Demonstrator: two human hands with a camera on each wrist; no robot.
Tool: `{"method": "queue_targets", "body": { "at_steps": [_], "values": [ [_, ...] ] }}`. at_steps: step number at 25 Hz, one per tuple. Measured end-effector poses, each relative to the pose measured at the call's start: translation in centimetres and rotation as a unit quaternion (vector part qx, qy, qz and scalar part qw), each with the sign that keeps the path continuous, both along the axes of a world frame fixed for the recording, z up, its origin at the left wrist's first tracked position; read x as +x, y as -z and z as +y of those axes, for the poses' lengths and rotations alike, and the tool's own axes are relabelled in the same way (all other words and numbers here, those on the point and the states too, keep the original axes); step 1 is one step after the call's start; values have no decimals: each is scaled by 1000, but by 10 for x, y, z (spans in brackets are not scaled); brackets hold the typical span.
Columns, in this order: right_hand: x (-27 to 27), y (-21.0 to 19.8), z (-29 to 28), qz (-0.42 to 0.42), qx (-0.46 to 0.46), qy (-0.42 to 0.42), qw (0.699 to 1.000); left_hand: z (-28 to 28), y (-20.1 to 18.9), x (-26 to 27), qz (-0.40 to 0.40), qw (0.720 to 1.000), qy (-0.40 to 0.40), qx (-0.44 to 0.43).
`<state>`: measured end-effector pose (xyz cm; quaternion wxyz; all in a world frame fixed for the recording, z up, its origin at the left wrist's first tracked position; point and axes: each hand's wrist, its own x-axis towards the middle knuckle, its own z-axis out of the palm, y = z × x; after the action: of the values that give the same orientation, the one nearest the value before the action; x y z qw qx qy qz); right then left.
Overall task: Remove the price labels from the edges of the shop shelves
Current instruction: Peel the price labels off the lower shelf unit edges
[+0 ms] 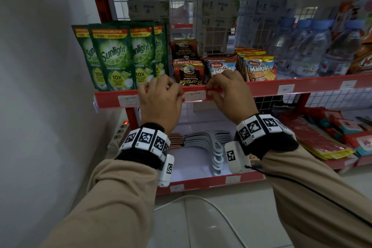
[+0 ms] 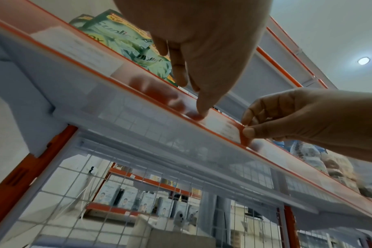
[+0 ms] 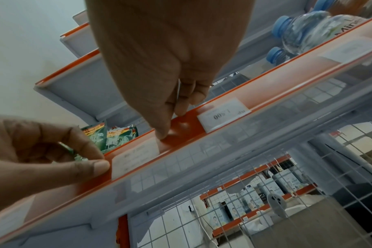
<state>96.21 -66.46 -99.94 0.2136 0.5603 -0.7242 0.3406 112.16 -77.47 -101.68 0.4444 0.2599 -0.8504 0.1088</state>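
Note:
A white price label (image 1: pixel 194 95) sits in the red shelf edge strip (image 1: pixel 261 88), between my two hands. My left hand (image 1: pixel 173 92) grips the strip just left of the label: the thumb (image 2: pixel 200 114) presses on the front and the fingers curl over the top. My right hand (image 1: pixel 209 89) pinches the strip at the label's right end (image 2: pixel 221 127) with thumb and forefinger. In the right wrist view the label (image 3: pixel 134 159) lies flat in the strip between both thumbs. More labels (image 1: pixel 128 99) (image 1: pixel 285 89) (image 3: pixel 223 115) stay along the same edge.
Above the edge stand green Sunlight pouches (image 1: pixel 114 56), coffee sachets (image 1: pixel 189 74), Malkist packs (image 1: pixel 259 68) and water bottles (image 1: pixel 310 52). The lower shelf holds hangers (image 1: pixel 217 147) and carries its own label (image 1: pixel 233 179). A power strip (image 1: pixel 118 133) hangs on the left wall.

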Motion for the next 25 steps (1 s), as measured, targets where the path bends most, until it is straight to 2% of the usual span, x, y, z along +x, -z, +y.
{"method": "queue_targets", "body": {
  "at_steps": [6, 9, 12, 15, 19, 21, 22, 25],
  "values": [
    [6, 40, 3, -34, -54, -66, 996, 5, 38, 22, -16, 999, 35, 21],
    [23, 89, 0, -70, -23, -89, 993, 16, 82, 35, -14, 998, 15, 56],
    [45, 146, -6, -132, 43, -126, 982, 21, 141, 58, -60, 988, -28, 137],
    [60, 193, -13, -172, 138, -161, 962, 18, 191, 83, -125, 953, -73, 266],
    [74, 242, -21, -198, 231, -162, 939, 9, 241, 100, -174, 870, -181, 424],
    [79, 259, -25, -202, 244, -164, 934, 7, 256, 106, -167, 839, -198, 479],
    [81, 267, -27, -202, 244, -169, 933, 6, 262, 110, -158, 834, -193, 492],
    [87, 285, -31, -178, 199, -155, 951, 11, 276, 121, -103, 847, -155, 497]
  ]
}}
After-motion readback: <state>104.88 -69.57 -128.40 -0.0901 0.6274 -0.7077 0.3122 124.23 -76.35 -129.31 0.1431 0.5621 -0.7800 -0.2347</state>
